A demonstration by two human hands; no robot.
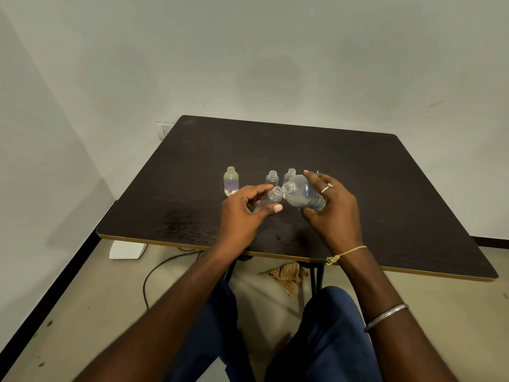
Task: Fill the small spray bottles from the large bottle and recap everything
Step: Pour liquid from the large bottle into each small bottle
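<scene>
Hands meet over the middle of the dark table [358, 188], seen from the head camera. Right hand [330, 205] is wrapped around the large bottle [303, 194], tipped over to the left, uncapped mouth pointing at the neck of a small bottle [271, 198]. Left hand [245, 210] grips that small bottle between thumb and fingers, tilted, its open neck right beside the large bottle's mouth. Behind them two more small uncapped bottles [272, 178] stand upright, close together. Further left, standing apart, another small bottle [231, 181] holds liquid with a purple tint. Below the table, a striped cloth [286, 275] lies on the floor.
</scene>
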